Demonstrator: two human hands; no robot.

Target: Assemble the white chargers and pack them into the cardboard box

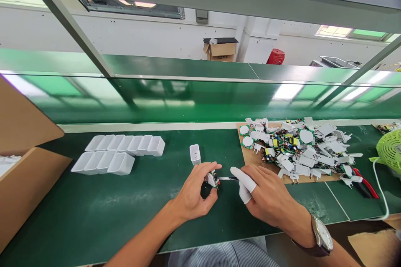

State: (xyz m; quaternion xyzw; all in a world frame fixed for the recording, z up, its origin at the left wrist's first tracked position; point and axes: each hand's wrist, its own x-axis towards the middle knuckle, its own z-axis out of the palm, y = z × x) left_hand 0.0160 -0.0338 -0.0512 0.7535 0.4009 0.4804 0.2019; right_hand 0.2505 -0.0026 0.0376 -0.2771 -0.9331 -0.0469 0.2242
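Past striped clothing (228, 254), a circuit board (212, 179) sits between left fingers (204, 169).

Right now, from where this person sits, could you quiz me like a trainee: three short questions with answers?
1. Which hand wears white finger covers?
2. True or false: the lone white case sits between the rows of white cases and the heap of parts.
3. Fill the gap: that heap lies on a ____ sheet.

Key:
1. The right hand, which holds a thin tool; the left hand is bare-fingered and grips a small circuit assembly.
2. True.
3. Brown.
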